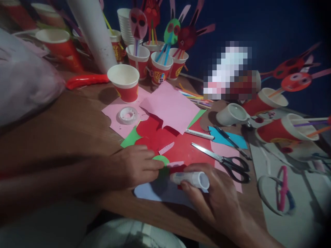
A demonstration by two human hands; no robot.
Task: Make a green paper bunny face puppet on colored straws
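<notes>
My right hand is closed round a white glue stick, with its round end facing right and its other end over the paper. My left hand has its fingers bent together on a small rounded green paper cutout; its thumb is hidden. A narrow pink paper strip lies against the cutout, just above the glue stick. Farther up, a second pink strip rests on red paper. Pale blue paper lies beneath both hands.
Black-handled scissors lie right of the red paper. Beyond are pink paper, a tape roll and a red-and-white paper cup. Several cups with paper faces on straws stand behind. A white mug stands at right, beside a pen.
</notes>
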